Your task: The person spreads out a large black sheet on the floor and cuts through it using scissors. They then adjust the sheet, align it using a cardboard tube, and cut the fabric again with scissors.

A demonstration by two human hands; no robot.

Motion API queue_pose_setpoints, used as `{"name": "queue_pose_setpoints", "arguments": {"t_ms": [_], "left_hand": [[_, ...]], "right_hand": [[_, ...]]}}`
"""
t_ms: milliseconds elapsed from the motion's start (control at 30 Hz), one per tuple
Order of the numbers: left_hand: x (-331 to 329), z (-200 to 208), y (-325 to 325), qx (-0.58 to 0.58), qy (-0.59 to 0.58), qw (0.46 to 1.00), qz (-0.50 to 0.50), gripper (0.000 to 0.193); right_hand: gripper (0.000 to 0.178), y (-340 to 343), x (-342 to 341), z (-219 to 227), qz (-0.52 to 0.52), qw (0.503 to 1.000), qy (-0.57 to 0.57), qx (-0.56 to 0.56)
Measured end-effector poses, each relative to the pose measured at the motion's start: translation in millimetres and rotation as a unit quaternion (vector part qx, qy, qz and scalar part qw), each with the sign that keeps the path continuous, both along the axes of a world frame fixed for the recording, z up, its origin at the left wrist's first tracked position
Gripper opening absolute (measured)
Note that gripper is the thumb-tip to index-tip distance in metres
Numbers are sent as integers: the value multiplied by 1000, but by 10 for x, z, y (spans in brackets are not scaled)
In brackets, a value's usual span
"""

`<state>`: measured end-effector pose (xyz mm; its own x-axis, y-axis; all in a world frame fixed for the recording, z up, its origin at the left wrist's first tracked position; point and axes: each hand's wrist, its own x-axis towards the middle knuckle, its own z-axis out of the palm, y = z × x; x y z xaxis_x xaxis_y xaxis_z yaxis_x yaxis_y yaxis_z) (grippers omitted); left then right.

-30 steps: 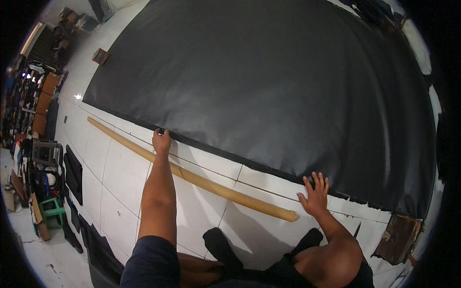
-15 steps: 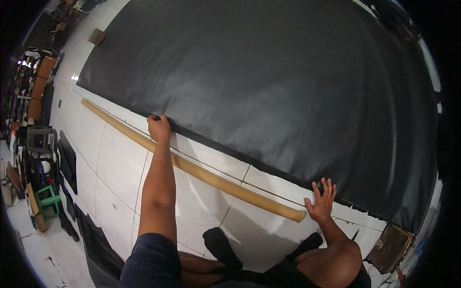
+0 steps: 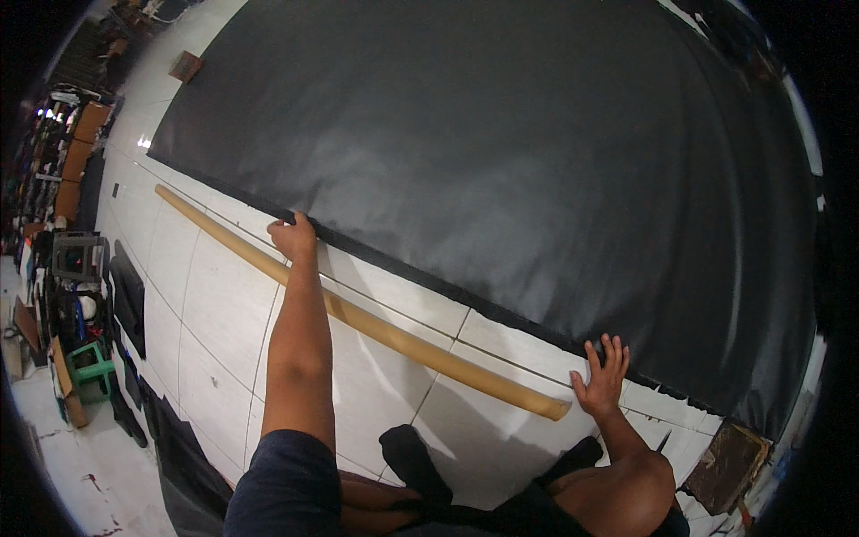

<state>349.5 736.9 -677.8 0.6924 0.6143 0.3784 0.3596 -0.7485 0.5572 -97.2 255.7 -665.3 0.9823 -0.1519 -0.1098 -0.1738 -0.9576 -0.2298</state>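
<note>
A large black sheet (image 3: 465,161), smooth and faintly shiny like leatherette, lies spread over the white tiled floor. Along its near edge, my left hand (image 3: 295,240) is closed, thumb on the edge and the other fingers curled beside it; what lies under them is partly hidden. Farther right, my right hand (image 3: 604,376) rests open with spread fingers, its tips touching the same edge. A long tan cardboard tube (image 3: 403,343) lies on the floor nearer to me, passing beneath my left forearm and ending just left of my right hand.
A brown block (image 3: 186,66) sits at the sheet's far left edge, a larger worn brown block (image 3: 727,467) at its near right corner. To the left stand a green stool (image 3: 89,371), a grey stool (image 3: 79,258) and crowded shelves. Black scraps (image 3: 183,465) lie lower left.
My left hand's fingers have shifted slightly down and left from the sheet's edge, while its thumb stays there. My right hand keeps its place; the view has moved slightly.
</note>
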Motion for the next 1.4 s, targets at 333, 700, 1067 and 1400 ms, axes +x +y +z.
{"name": "queue_pose_setpoints", "arguments": {"t_ms": [333, 700, 1067, 1400], "left_hand": [[-126, 216, -308, -29, 23, 997, -64, 25], [-228, 66, -362, 111, 50, 986, -117, 54], [122, 17, -417, 229, 422, 838, -258, 70], [-2968, 235, -3314, 141, 178, 587, -777, 55]], "right_hand": [[62, -83, -48, 13, -8, 1000, 7, -5], [62, -80, -73, 38, -4, 1000, 1, -17], [61, -94, -47, 138, -12, 1000, 14, -6], [67, -221, -271, -72, -19, 998, -47, 42]]}}
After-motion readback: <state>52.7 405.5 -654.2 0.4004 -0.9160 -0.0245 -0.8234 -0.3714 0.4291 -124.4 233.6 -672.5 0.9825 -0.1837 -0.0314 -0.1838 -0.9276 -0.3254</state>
